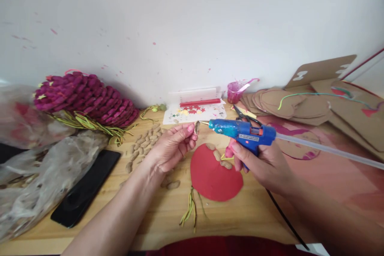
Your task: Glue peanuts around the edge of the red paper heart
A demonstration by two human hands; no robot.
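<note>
The peanut (197,128), roughly upright, is pinched in our left hand (175,144), just left of the nozzle (204,123) of one level glue gun (231,129); we cannot tell whether they touch. Our right hand (268,168) clasps the gun's handle. Below, one red card (216,182) carries three peanuts (217,155); leftward, uncounted loose peanuts (146,144) crowd the counter (159,220).
</note>
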